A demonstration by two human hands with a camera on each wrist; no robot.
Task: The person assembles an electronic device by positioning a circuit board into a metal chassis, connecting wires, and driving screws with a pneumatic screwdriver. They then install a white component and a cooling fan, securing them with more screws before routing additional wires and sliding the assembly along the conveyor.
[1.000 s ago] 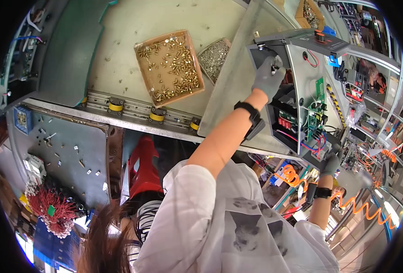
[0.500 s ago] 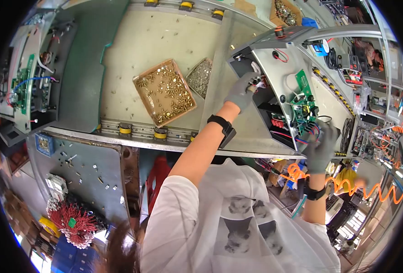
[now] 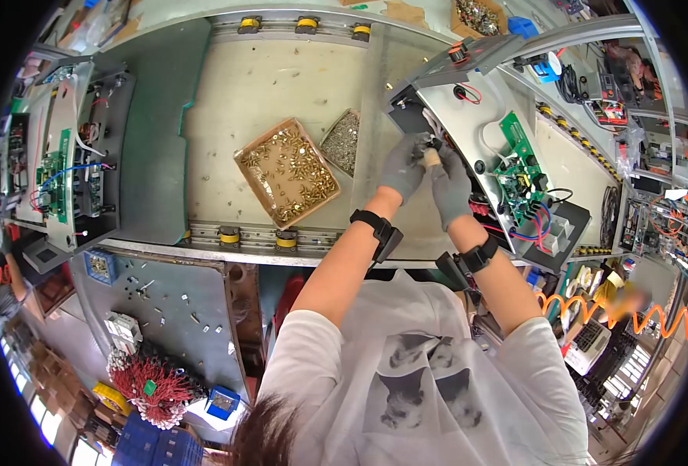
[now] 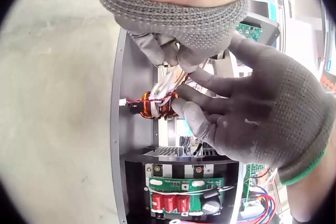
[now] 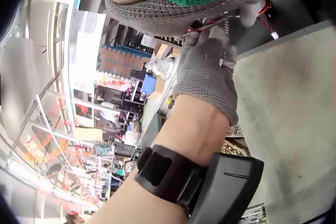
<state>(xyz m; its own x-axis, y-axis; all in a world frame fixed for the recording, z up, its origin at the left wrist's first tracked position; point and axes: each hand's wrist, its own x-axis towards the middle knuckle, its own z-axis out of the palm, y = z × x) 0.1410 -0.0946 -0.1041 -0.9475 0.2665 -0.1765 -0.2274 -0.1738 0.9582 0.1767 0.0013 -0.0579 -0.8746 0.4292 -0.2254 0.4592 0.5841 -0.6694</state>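
Both hands wear grey gloves and meet at the open side of a metal electronics chassis [image 3: 476, 101]. In the left wrist view, the left hand [image 4: 184, 29] pinches a bundle of pale wires [image 4: 172, 79] with its curled fingers. Just below lies a copper-wound coil [image 4: 152, 106] with a thin red and black lead ending in a white plug [image 4: 123, 102]. The right hand [image 4: 257, 111] reaches in from the right, its fingers fairly straight and their tips against the wires and coil. In the head view the left hand [image 3: 404, 167] and right hand [image 3: 451, 186] are side by side.
Left of the hands are a cardboard box of brass screws [image 3: 285, 171] and a tray of small silvery parts [image 3: 341, 144]. A second chassis [image 3: 68, 163] stands far left by a green mat [image 3: 157, 132]. Circuit boards [image 3: 519, 175] sit on the near chassis's outer side.
The right hand has come from the chassis's lower right corner to beside the left hand. The left hand has stayed near the chassis opening. The head view has shifted.
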